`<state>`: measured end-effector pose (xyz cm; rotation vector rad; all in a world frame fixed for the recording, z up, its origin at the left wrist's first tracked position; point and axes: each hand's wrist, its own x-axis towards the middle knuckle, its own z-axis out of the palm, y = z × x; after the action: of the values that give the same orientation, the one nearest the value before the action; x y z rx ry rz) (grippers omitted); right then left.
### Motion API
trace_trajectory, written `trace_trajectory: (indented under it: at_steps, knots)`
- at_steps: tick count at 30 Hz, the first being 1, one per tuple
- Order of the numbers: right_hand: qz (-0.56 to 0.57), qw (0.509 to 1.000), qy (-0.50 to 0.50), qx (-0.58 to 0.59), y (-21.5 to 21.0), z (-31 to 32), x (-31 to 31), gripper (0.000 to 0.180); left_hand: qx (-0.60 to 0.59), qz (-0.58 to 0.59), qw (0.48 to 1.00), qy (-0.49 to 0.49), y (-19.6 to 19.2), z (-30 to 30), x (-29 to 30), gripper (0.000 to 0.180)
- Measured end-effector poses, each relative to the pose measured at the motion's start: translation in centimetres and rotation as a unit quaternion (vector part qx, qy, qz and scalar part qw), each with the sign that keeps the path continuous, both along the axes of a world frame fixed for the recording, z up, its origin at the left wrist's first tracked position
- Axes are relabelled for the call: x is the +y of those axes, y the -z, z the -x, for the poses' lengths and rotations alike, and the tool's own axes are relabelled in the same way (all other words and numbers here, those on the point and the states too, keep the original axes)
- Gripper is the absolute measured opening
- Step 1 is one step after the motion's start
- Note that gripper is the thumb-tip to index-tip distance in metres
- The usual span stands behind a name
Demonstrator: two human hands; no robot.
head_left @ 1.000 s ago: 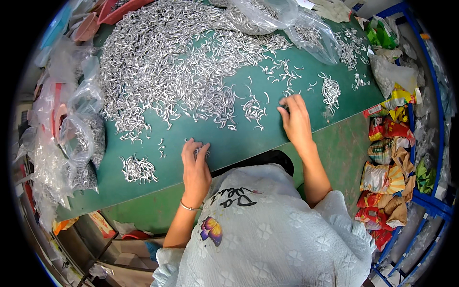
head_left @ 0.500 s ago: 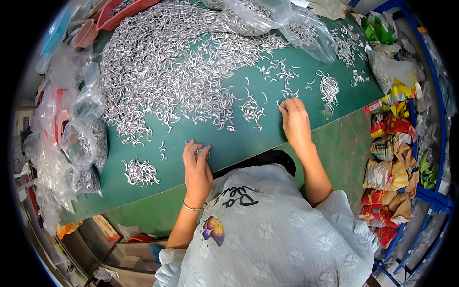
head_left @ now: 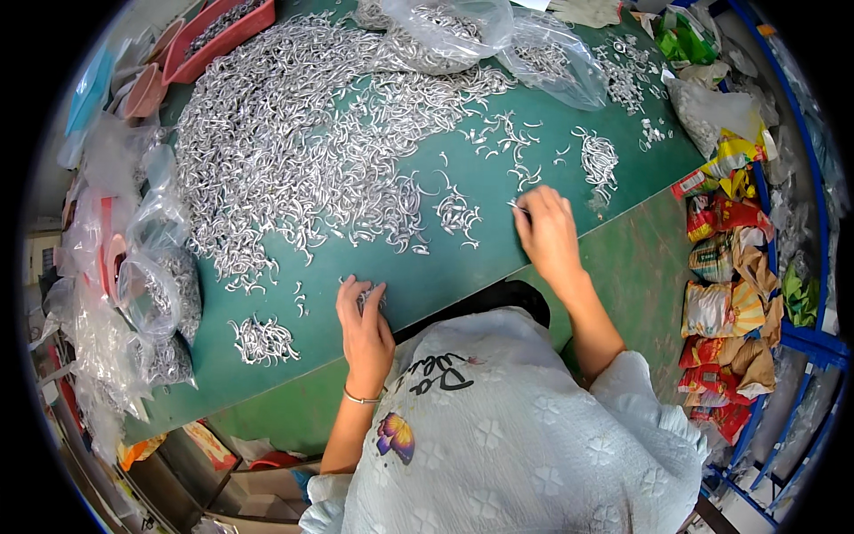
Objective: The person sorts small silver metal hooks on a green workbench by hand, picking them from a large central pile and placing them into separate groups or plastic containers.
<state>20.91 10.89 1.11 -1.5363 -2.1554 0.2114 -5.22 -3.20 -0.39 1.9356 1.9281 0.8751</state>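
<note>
A broad heap of small curved silver metal pieces [head_left: 294, 133] covers much of the green table [head_left: 427, 294]. Near the front edge my left hand [head_left: 366, 329] rests with its fingers curled round several of the same pieces [head_left: 368, 299], mostly hidden by the fingers. My right hand [head_left: 550, 236] pinches one small silver piece [head_left: 514, 205] between thumb and fingertips, just on the near side of a few scattered pieces [head_left: 523, 176]. A small separate pile [head_left: 264, 341] lies left of my left hand. Another small pile [head_left: 598, 160] is beyond my right hand, to its right.
Clear plastic bags of metal pieces [head_left: 440, 36] stand along the far side, and more bags [head_left: 173, 285] crowd the left edge. A red tray [head_left: 222, 40] sits far left. At the right, colourful packets [head_left: 721, 307] line a blue rack [head_left: 809, 347].
My right hand has drawn back a little from the scattered pieces, with a silver piece now showing at its fingertips. My left hand stays nearly in place. The whole view has shifted slightly.
</note>
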Motion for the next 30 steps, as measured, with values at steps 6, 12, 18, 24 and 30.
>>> trace_trajectory:
  at_steps: [6,12,18,24,30]
  knots:
    - [-0.063,0.986,0.152,-0.036,1.0,-5.8,1.6,0.009,-0.004,0.004,1.0,0.001,-0.4,-0.2,0.1,0.045]
    - [-0.13,0.988,0.082,0.007,-0.5,-2.2,5.0,0.033,0.004,0.006,1.0,-0.006,-0.2,-0.2,0.0,0.044]
    - [0.008,0.999,0.013,-0.04,2.1,2.3,6.3,0.057,0.003,0.008,1.0,-0.006,-0.5,-0.2,0.1,0.043]
    - [-0.002,0.981,-0.114,0.156,1.5,3.4,4.6,0.016,0.004,0.006,1.0,-0.008,-0.3,-0.2,0.0,0.042]
    - [0.281,0.79,-0.05,0.543,-0.3,2.8,8.1,0.018,0.001,-0.002,1.0,-0.003,-0.3,-0.1,0.1,0.042]
